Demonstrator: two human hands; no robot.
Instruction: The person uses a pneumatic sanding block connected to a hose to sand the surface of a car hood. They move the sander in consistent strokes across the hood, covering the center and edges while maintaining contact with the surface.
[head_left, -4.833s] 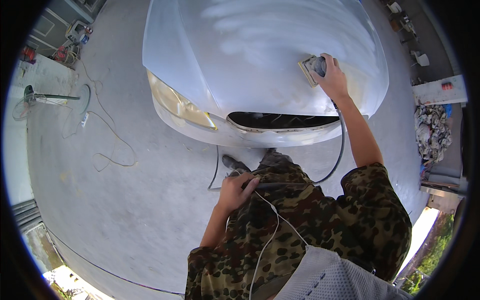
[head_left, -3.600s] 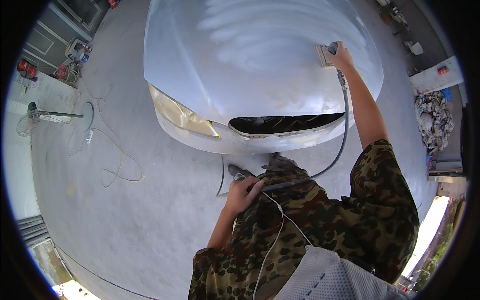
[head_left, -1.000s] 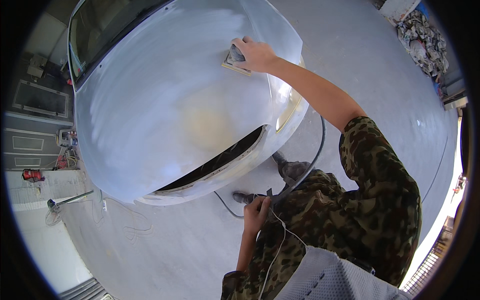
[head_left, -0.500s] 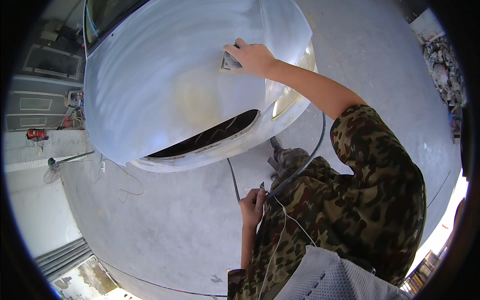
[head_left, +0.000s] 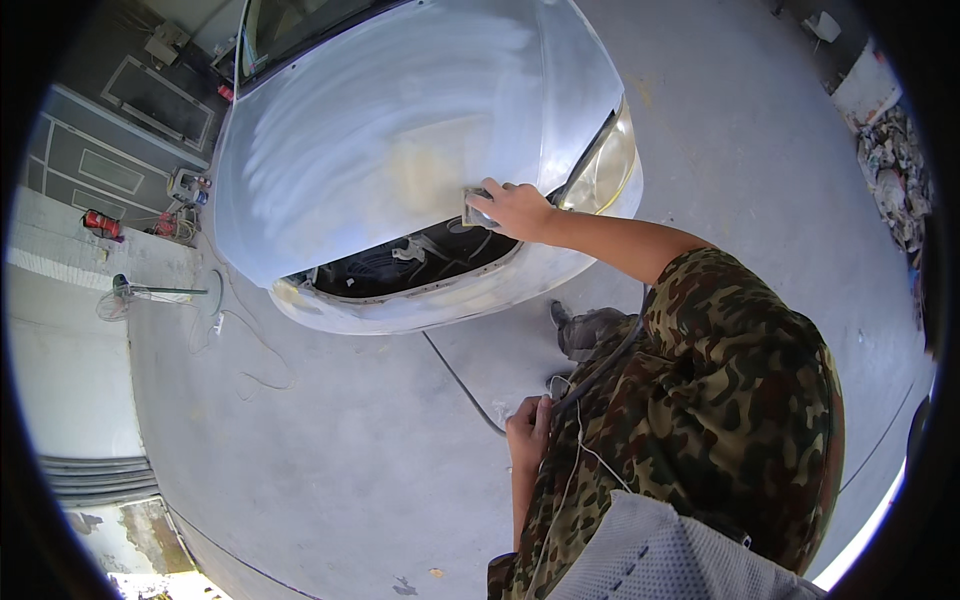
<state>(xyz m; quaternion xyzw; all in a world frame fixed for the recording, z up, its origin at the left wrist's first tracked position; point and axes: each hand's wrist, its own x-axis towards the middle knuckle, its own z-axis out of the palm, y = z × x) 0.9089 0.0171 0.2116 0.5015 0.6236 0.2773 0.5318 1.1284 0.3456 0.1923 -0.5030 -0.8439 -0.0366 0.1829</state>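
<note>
My right hand point(head_left: 522, 210) is closed around a grey sanding block point(head_left: 476, 207), at the front edge of a car's hood point(head_left: 340, 150). The hood is pale grey-white with swirling marks and a yellowish patch beside the block. Below that edge is a dark front opening point(head_left: 400, 262) with parts inside, and a headlight point(head_left: 612, 165) lies beyond my wrist. Down at my waist, my left hand point(head_left: 527, 432) is closed around a dark hose point(head_left: 462, 383). The hose runs from under the bumper, through the hand, then up past my right side.
A fan point(head_left: 118, 298) on a green stand lies at the left, near a loose cable point(head_left: 272, 350) on the grey floor point(head_left: 350, 450). A red object point(head_left: 102, 225) sits on the white ledge. Rubble point(head_left: 893, 185) is heaped at the far right.
My right hand and the block have moved from the hood's middle toward its front edge. A dark gap now shows between hood and headlight, and more shows inside the front opening. The view has shifted.
</note>
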